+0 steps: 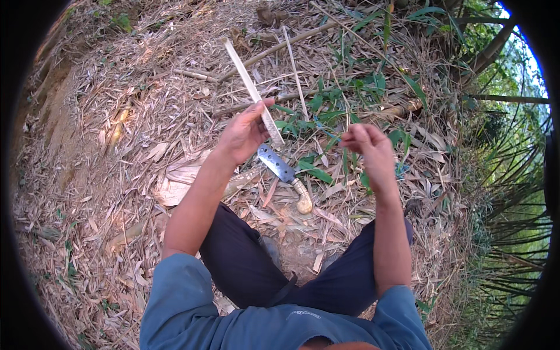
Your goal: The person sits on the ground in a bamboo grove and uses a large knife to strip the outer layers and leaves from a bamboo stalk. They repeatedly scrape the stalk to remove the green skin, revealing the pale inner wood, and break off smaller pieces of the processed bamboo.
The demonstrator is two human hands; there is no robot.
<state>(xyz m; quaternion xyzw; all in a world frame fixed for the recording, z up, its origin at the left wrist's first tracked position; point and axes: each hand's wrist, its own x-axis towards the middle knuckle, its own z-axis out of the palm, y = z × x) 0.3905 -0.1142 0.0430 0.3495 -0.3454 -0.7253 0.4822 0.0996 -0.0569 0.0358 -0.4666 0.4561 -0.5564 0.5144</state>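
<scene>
My left hand (245,131) is closed round a pale split bamboo strip (245,76), which slants up and away to the left. The strip's near end sticks out below my fingers. In front of me, between my hands, a broad-bladed knife (276,164) lies on the ground. Dark spots or holes mark its blade, and its curved light handle (303,198) points toward me. My right hand (372,151) is raised on the right, its fingers pinched together. A thin blue strand (331,136) runs close to those fingertips; whether they grip it is too small to tell.
Dry bamboo leaves (134,192) cover the ground around my bent legs (239,256). Ahead lie a thin pale stick (294,73) and a longer pole (280,48). Green leaves (318,171) grow near the knife. Bamboo stems (513,256) stand along the right.
</scene>
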